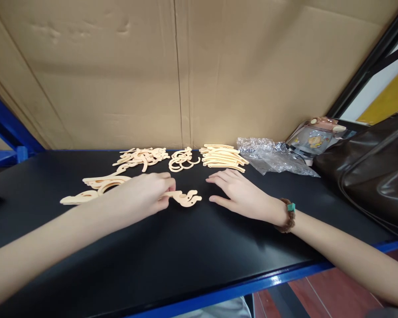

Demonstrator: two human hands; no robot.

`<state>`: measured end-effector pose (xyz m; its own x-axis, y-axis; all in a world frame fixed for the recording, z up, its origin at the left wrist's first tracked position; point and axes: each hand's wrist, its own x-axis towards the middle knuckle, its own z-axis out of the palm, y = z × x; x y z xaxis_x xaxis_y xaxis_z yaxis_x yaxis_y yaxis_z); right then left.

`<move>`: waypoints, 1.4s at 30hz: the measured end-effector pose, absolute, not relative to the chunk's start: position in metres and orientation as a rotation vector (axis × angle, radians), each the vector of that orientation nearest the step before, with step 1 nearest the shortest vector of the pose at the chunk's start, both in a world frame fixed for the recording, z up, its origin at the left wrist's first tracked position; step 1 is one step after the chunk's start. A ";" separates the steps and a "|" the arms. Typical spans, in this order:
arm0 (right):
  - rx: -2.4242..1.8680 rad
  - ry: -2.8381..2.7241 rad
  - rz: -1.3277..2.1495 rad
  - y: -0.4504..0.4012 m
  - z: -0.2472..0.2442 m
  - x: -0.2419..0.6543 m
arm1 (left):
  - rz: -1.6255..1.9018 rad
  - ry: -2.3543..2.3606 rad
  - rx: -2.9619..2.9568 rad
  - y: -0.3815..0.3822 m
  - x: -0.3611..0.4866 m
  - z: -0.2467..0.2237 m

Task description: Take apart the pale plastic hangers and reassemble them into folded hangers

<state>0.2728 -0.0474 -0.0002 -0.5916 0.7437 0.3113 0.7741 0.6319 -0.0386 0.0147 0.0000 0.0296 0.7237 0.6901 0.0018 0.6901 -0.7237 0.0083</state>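
Observation:
My left hand pinches a pale plastic hanger piece with a curved, hooked end, which points right just above the black table. Facing it is my right hand, fingers apart and holding nothing. Beyond the right fingers lies a stack of long, slightly bent cream strips. A small heap of curved hooks sits at the back middle, beside a larger tangle of hooked pieces. Wider cream pieces lie left of my left hand, partly hidden by my forearm.
Crumpled clear plastic bags lie at the back right, next to a clear bag with a printed picture. A dark brown leather bag fills the right side. A cardboard wall rises behind the table; a blue frame edges the front.

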 end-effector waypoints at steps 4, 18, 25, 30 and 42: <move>-1.057 -2.599 -0.069 -0.051 -0.001 0.265 | 0.031 1.171 2.855 -0.009 0.019 0.017; -1.049 -2.521 0.032 -0.045 -0.011 0.255 | 0.186 1.135 2.931 -0.027 0.025 0.004; -1.055 -2.511 0.016 -0.043 -0.011 0.254 | 0.247 1.135 2.909 -0.027 0.020 0.002; -1.034 -2.524 0.007 -0.043 -0.011 0.254 | 0.269 1.173 2.884 -0.025 0.018 0.003; -1.053 -2.516 -0.009 -0.043 -0.013 0.256 | 0.153 1.239 2.946 -0.026 0.019 0.004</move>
